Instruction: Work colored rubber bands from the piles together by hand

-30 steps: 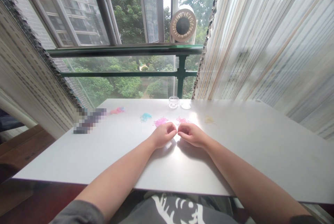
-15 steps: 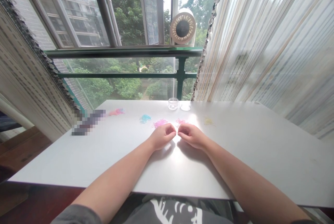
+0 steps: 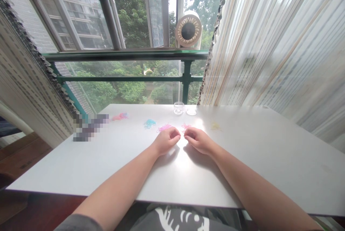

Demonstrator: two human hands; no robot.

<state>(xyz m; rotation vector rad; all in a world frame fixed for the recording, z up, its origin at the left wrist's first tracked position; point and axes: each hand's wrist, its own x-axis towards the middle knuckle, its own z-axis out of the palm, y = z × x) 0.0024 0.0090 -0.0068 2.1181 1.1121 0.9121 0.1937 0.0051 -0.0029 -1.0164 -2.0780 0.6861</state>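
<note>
"Lying where, the magenta pile (image 3: 163, 128)?"

"On the white table (image 3: 256, 159), just past the left hand (image 3: 167, 141), which is partly covering it. Looking like thin, tangled strands."

"And by the right hand (image 3: 198, 140)?"

"A pink pile (image 3: 185, 126) is showing just beyond the knuckles, partly hidden too."

"Grip?"

"Both hands are facing each other over a narrow gap, fingers curled in toward the thumbs. I cannot tell whether either is pinching a strand; the fingers are hiding that."

"Further out?"

"A blue pile (image 3: 150, 123) is lying left of the magenta, a reddish mixed pile (image 3: 120, 116) farther left. A pale yellow pile (image 3: 216, 126) is sitting off to the right. Near the far edge, a clear dish (image 3: 178, 109) is standing beside a flat clear piece (image 3: 191, 111)."

"Beyond the table?"

"A green railing (image 3: 121, 56) is running across the window, and a round whitish device (image 3: 188, 29) is sitting above it. A striped curtain (image 3: 269, 44) is hanging at right."
</note>
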